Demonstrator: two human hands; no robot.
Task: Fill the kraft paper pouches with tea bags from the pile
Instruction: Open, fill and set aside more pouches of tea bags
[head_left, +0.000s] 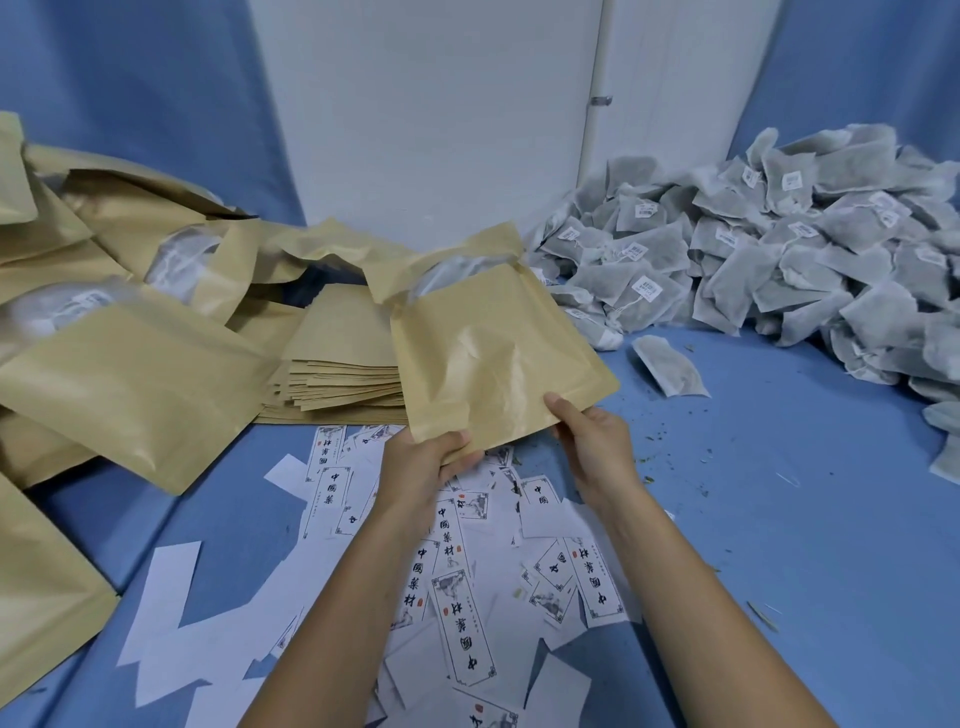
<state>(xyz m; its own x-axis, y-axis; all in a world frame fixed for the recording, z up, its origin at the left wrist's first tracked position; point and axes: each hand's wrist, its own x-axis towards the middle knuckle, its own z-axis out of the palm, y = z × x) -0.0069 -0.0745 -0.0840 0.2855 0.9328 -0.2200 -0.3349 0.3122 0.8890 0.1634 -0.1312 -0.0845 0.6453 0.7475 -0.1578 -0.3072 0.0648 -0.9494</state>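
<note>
A kraft paper pouch (488, 343) is held up above the blue surface, its open mouth facing away, with grey tea bags showing inside at the top. My left hand (421, 467) grips its near bottom-left corner. My right hand (592, 447) pinches its bottom-right edge. The pile of grey tea bags (769, 244) lies at the right back. One loose tea bag (670, 364) rests on the surface between the pouch and the pile.
A stack of flat empty pouches (343, 374) sits left of centre. Filled pouches (130, 379) lie heaped at the left. Printed white labels (462, 618) are scattered under my forearms. A white wall panel (431, 114) stands behind. Tea crumbs dot the blue cloth (810, 519).
</note>
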